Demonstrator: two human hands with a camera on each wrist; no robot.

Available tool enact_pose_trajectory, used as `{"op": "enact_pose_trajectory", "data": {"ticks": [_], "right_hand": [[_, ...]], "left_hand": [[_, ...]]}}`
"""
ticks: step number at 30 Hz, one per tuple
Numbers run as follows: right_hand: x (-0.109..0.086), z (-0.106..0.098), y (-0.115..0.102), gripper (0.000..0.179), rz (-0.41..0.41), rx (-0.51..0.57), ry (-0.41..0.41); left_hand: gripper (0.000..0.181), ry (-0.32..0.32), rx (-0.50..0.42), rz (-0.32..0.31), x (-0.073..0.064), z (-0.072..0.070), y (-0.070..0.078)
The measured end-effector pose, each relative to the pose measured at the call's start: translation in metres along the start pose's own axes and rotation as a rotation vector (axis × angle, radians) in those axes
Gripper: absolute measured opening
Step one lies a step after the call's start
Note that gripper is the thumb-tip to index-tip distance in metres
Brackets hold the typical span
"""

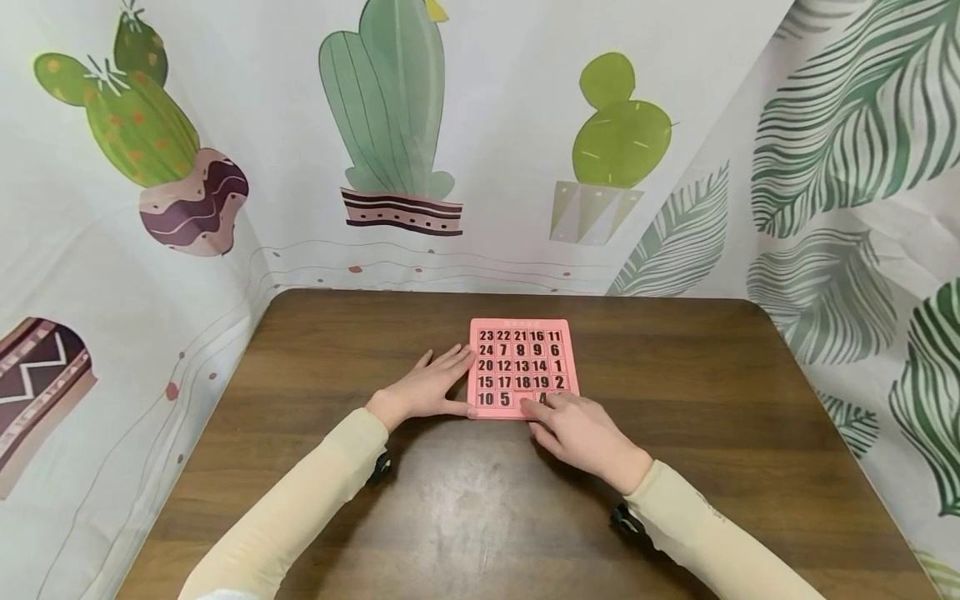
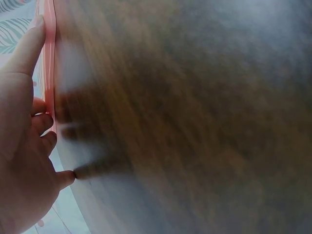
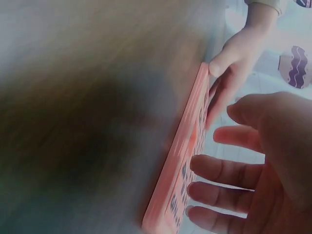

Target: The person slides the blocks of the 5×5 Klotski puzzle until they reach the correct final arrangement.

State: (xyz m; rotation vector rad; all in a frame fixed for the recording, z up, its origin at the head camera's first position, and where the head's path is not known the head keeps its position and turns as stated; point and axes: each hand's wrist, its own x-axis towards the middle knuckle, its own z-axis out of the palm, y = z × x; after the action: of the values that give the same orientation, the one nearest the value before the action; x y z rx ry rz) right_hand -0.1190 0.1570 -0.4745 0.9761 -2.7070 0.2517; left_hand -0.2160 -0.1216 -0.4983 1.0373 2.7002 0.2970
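- Puzzle (image 1: 522, 366): a pink board of black-numbered tiles, lying flat near the far side of the table (image 1: 465, 508), a little right of its middle.
- My left hand (image 1: 429, 390) is spread wide at the puzzle's left edge; the thumb touches the near left corner and the fingertips reach the side further up. It grasps nothing.
- My right hand (image 1: 588, 433) lies over the near right corner, fingers loosely extended and apart, a fingertip at the bottom row beside tile 4 (image 1: 543, 399). It grips nothing that I can see.
- The top row reads 23, 22, 21, 16, 11; the bottom row starts with 10 and 5, then comes a pink space without a number. My right hand hides the bottom row's last place.
- My sleeves (image 1: 300, 492) are pale cream, with a dark device (image 1: 381, 468) under each wrist.
- Behind the table hangs a white cloth (image 1: 510, 125) printed with cacti and leaves.
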Motion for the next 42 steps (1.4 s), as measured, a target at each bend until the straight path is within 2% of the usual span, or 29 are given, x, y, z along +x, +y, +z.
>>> {"op": "enact_pose_trajectory", "data": {"ticks": [5, 11, 14, 25, 29, 34, 42], "right_hand": [[0.015, 0.009, -0.008, 0.035, -0.059, -0.028, 0.008], [0.018, 0.016, -0.011, 0.037, -0.034, -0.072, -0.063], [0.015, 0.015, -0.008, 0.039, -0.025, -0.072, -0.072], [-0.001, 0.011, 0.007, 0.039, 0.026, -0.035, -0.024], [0.002, 0.013, 0.005, 0.037, 0.007, -0.042, 0.003], [0.015, 0.017, -0.004, 0.038, -0.02, -0.057, 0.04], [0.034, 0.024, -0.021, 0.04, -0.039, -0.045, -0.083]], "left_hand": [[0.104, 0.0, -0.018, -0.002, -0.001, -0.002, 0.003], [0.103, 0.002, -0.034, 0.006, -0.001, -0.002, 0.005], [0.104, 0.003, -0.026, 0.0, -0.001, -0.003, 0.004], [0.107, 0.006, -0.012, -0.007, 0.0, -0.004, -0.001], [0.106, 0.008, -0.012, -0.002, 0.0, -0.004, -0.001], [0.105, 0.006, -0.012, -0.008, -0.002, -0.004, 0.0], [0.105, 0.013, -0.032, -0.016, -0.004, -0.001, 0.003]]}}
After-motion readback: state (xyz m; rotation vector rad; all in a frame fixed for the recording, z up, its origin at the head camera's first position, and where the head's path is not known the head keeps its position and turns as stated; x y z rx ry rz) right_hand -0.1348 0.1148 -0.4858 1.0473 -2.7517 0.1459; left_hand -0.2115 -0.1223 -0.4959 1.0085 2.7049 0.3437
